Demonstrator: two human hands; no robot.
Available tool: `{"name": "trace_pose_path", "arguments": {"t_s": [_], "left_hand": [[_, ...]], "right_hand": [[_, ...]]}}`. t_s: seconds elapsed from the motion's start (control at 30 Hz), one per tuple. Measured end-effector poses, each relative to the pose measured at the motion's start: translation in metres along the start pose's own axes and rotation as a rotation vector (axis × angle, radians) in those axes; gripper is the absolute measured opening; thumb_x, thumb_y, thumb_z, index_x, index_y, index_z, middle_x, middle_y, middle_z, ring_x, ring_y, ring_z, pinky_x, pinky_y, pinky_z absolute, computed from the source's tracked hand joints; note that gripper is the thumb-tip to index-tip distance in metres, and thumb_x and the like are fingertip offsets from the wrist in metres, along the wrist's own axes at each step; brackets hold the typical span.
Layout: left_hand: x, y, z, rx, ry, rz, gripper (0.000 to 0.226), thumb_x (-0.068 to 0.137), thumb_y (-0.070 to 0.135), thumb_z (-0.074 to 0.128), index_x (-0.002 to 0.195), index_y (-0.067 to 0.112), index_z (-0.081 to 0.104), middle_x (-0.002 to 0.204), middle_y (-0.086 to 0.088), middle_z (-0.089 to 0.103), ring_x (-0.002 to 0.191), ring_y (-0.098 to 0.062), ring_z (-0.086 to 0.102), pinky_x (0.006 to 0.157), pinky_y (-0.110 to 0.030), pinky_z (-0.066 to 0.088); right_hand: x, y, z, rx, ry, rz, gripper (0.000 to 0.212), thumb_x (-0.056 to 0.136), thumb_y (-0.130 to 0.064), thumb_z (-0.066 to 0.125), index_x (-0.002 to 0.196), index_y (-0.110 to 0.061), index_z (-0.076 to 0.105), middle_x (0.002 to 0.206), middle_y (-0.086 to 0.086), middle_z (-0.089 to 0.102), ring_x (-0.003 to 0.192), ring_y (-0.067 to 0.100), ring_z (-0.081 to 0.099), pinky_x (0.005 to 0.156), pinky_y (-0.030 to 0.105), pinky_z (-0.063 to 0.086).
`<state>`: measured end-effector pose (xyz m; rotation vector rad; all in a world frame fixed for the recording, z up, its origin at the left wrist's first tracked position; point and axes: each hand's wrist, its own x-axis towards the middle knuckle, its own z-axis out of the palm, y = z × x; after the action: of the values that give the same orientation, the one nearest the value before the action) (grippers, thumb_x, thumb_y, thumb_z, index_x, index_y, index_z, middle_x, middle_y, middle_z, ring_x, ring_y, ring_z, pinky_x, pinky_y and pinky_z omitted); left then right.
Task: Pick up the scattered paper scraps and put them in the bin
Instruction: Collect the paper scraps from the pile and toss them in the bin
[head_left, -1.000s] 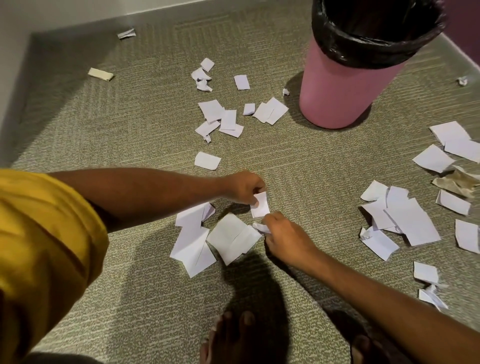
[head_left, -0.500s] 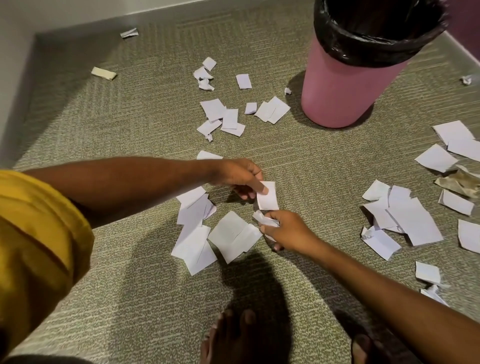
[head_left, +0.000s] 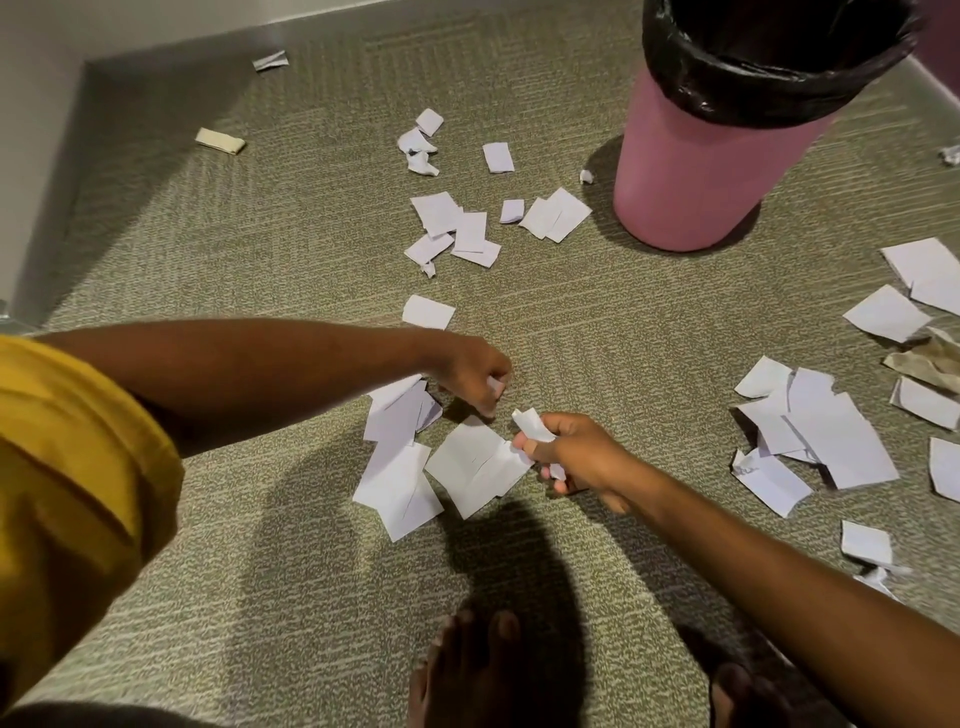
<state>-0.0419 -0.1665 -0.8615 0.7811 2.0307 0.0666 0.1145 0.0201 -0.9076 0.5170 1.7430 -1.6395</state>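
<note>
a person bends over a grey-green carpet (head_left: 291, 260), both bare arms reaching down among scattered paper scraps. the left hand (head_left: 475, 371) is curled into a fist with a small white scrap (head_left: 494, 385) showing between its fingers. the right hand (head_left: 576, 454), just beside and slightly nearer the person, is clenched around a crumpled white scrap (head_left: 531, 423) that sticks up above its thumb, with another bit of paper visible under its lower fingers.

directly below and between the two hands lies a loose pile of flat white sheets (head_left: 431, 457), overlapping one another on the carpet; the right hand's fingertips touch the pile's edge. just beyond the left hand sits a single square scrap (head_left: 427, 312), and farther out from it a cluster of pieces (head_left: 457, 228). well off to the outer side of the right hand lies another heap of torn sheets (head_left: 815, 431), with a crumpled brown paper (head_left: 930, 364) past it.

the pink bin (head_left: 696, 171), lined with a black bag (head_left: 769, 67), stands upright beyond the right hand, well apart from both hands. a yellow sleeve (head_left: 67, 457) covers the left shoulder, and bare toes (head_left: 467, 670) show at the lower edge.
</note>
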Motion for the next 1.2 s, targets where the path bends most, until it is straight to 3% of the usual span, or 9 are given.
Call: {"name": "trace_pose_path", "arguments": {"t_s": [0.17, 0.3, 0.43, 0.6, 0.73, 0.87, 1.0, 1.07, 1.2], "left_hand": [[-0.009, 0.011, 0.022, 0.320, -0.052, -0.113, 0.093, 0.071, 0.091, 0.070, 0.110, 0.007, 0.069, 0.096, -0.002, 0.068, 0.091, -0.024, 0.064, 0.068, -0.033, 0.045], [-0.008, 0.011, 0.043, 0.308, -0.010, -0.174, 0.102, 0.061, 0.095, 0.073, 0.121, 0.013, 0.067, 0.107, -0.003, 0.071, 0.096, -0.026, 0.066, 0.072, -0.035, 0.050], [-0.006, 0.011, 0.051, 0.255, 0.051, -0.173, 0.067, 0.081, 0.059, 0.082, 0.126, 0.014, 0.063, 0.109, -0.004, 0.072, 0.095, -0.022, 0.065, 0.077, -0.036, 0.056], [-0.010, 0.011, 0.046, 0.219, 0.074, -0.155, 0.048, 0.085, 0.038, 0.083, 0.118, 0.011, 0.062, 0.080, 0.003, 0.061, 0.076, -0.016, 0.061, 0.059, -0.028, 0.044], [-0.002, 0.005, 0.052, 0.229, 0.110, -0.137, 0.038, 0.082, 0.033, 0.083, 0.109, 0.011, 0.067, 0.103, -0.007, 0.073, 0.100, -0.027, 0.070, 0.071, -0.031, 0.052], [0.001, 0.006, 0.051, 0.182, 0.120, -0.087, 0.045, 0.089, 0.027, 0.075, 0.130, 0.011, 0.068, 0.117, -0.009, 0.071, 0.115, -0.029, 0.064, 0.079, -0.032, 0.048], [-0.003, 0.001, 0.037, 0.024, 0.079, -0.069, 0.043, 0.086, 0.026, 0.078, 0.127, 0.017, 0.068, 0.092, 0.004, 0.063, 0.091, -0.019, 0.060, 0.078, -0.032, 0.051], [-0.004, -0.003, 0.029, -0.083, 0.062, -0.074, 0.029, 0.085, 0.025, 0.082, 0.110, 0.015, 0.069, 0.083, -0.001, 0.070, 0.076, -0.017, 0.065, 0.074, -0.032, 0.055], [-0.006, -0.008, 0.017, -0.239, 0.046, -0.129, 0.029, 0.081, 0.021, 0.084, 0.104, 0.007, 0.074, 0.070, -0.009, 0.076, 0.061, -0.020, 0.072, 0.058, -0.029, 0.057]], "right_hand": [[-0.003, -0.005, -0.008, 0.221, -0.147, 0.048, 0.019, 0.099, -0.006, 0.071, 0.119, -0.004, 0.072, 0.099, 0.011, 0.066, 0.064, 0.011, 0.053, 0.046, 0.022, 0.039], [-0.006, -0.007, -0.008, 0.174, -0.219, -0.028, 0.041, 0.088, -0.039, 0.088, 0.111, -0.012, 0.067, 0.088, 0.001, 0.065, 0.062, 0.009, 0.046, 0.043, 0.022, 0.031], [-0.012, -0.013, -0.006, -0.014, -0.094, -0.079, 0.051, 0.091, -0.066, 0.074, 0.083, -0.017, 0.064, 0.072, 0.000, 0.060, 0.055, 0.010, 0.044, 0.050, 0.026, 0.030], [-0.010, -0.009, 0.001, -0.159, 0.028, -0.214, 0.040, 0.102, -0.044, 0.069, 0.088, -0.007, 0.080, 0.072, 0.010, 0.074, 0.051, 0.009, 0.048, 0.049, 0.021, 0.035], [-0.007, 0.000, -0.002, -0.258, 0.054, -0.287, 0.038, 0.102, -0.039, 0.071, 0.086, -0.005, 0.072, 0.064, 0.005, 0.069, 0.051, 0.011, 0.051, 0.054, 0.025, 0.040], [-0.007, 0.002, -0.001, -0.338, 0.085, -0.285, 0.023, 0.083, -0.041, 0.090, 0.087, -0.021, 0.078, 0.068, -0.006, 0.070, 0.057, 0.009, 0.057, 0.057, 0.028, 0.041], [-0.009, -0.001, 0.004, -0.683, 0.204, -0.247, 0.036, 0.071, -0.055, 0.093, 0.080, -0.028, 0.072, 0.076, -0.008, 0.075, 0.069, 0.012, 0.070, 0.060, 0.029, 0.048], [-0.011, -0.001, 0.009, -0.828, 0.262, -0.213, 0.043, 0.070, -0.067, 0.088, 0.082, -0.031, 0.069, 0.076, -0.011, 0.072, 0.071, 0.012, 0.069, 0.059, 0.027, 0.046], [-0.012, 0.001, 0.026, -1.053, 0.353, -0.166, 0.063, 0.067, -0.085, 0.078, 0.087, -0.027, 0.063, 0.084, -0.007, 0.067, 0.077, 0.018, 0.065, 0.063, 0.030, 0.046]]}}
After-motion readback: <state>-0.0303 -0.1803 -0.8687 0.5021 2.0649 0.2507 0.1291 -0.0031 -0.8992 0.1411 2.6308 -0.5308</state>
